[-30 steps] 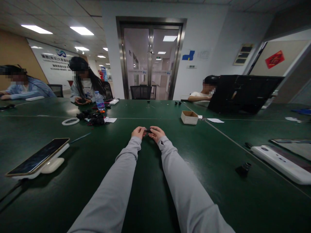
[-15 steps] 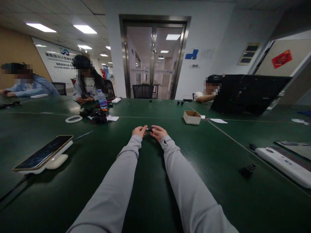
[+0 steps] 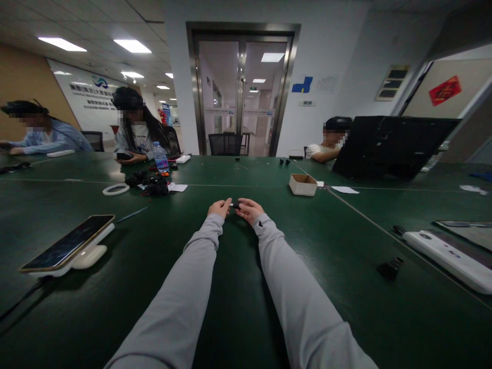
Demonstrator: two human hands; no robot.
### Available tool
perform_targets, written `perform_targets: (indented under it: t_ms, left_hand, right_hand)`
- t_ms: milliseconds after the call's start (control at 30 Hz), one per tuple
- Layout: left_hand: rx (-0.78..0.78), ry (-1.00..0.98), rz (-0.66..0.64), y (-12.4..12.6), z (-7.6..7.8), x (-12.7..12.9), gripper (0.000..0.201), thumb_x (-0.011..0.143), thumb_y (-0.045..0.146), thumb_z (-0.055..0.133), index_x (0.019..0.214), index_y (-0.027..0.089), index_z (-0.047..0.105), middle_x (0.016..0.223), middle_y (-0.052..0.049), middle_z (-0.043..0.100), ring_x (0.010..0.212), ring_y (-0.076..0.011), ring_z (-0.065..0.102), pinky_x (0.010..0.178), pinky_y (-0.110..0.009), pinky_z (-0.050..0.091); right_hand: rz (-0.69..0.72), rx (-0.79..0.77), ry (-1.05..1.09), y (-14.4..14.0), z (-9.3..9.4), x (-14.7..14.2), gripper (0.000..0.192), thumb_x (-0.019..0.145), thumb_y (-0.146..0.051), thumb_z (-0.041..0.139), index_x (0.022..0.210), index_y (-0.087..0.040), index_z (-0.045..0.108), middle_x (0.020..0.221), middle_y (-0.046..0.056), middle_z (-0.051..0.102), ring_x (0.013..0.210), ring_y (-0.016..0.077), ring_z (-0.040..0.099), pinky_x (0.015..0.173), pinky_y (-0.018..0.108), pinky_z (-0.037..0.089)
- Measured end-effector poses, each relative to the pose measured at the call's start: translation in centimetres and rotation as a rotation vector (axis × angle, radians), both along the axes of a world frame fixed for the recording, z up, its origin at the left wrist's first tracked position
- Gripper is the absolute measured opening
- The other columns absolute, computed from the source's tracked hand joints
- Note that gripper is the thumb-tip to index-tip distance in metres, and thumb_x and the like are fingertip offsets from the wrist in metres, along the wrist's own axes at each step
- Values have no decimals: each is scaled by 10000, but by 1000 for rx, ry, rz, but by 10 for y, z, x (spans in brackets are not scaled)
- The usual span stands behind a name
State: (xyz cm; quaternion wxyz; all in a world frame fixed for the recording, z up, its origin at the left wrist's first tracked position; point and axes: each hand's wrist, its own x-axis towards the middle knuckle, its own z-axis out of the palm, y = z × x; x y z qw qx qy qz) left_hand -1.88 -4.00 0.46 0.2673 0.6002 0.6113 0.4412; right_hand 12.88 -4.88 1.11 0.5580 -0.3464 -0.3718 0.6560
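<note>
Both my arms reach forward in grey sleeves over the dark green table (image 3: 238, 307). Between my hands is a small dark cylindrical piece (image 3: 234, 205) with a light, shiny end on the left; its kind is too small to make out. My left hand (image 3: 220, 207) pinches the light end between thumb and finger. The fingers of my right hand (image 3: 250, 209) are closed around the dark end. Part of the piece is hidden by the fingertips.
A small open box (image 3: 303, 185) stands ahead to the right. On the left are a phone on a stand (image 3: 69, 243), a white ring (image 3: 116, 189) and a water bottle (image 3: 161, 158). A black conical piece (image 3: 391, 268) and a white device (image 3: 448, 256) lie right. Other people sit across the table.
My hands stay in nearly the same place, with slightly more of the small dark piece showing between them. The camera view has shifted a little.
</note>
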Motion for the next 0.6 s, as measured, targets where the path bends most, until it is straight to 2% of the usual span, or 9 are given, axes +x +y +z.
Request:
perform_targets:
  t_ms: [200,433,500,600]
  left_hand:
    - [47,-127,-68,8,-9,-1,351,680,514,535,693,170,601,584,-15,593,524,-110,518,497,-212,395]
    - [72,-321,-197,-3,3,2,386,595,388,658,917,181,606,814,-39,615,596,-108,551,455,-187,406]
    - [21,-354,-177,-5,5,4,389,636,423,622,943,186,584,786,-32,610,556,-101,551,431,-180,390]
    - [-28,-357,-103,-2,3,6,367,736,481,490,909,167,565,606,-3,566,422,-84,494,397,-186,358]
  right_hand:
    - [-45,-19,22,2,0,-1,182,680,3,605,785,-145,609,596,-13,584,513,102,602,554,243,540]
    - [-63,-40,22,5,-1,0,156,693,-23,614,789,-145,597,640,8,617,511,109,605,525,239,535]
    - [-61,-48,7,5,-1,-1,154,696,-30,617,798,-142,596,646,16,623,512,115,608,528,245,535]
    - [-47,-51,-16,3,0,-1,148,702,-34,612,807,-138,596,633,22,627,510,120,612,529,244,535]
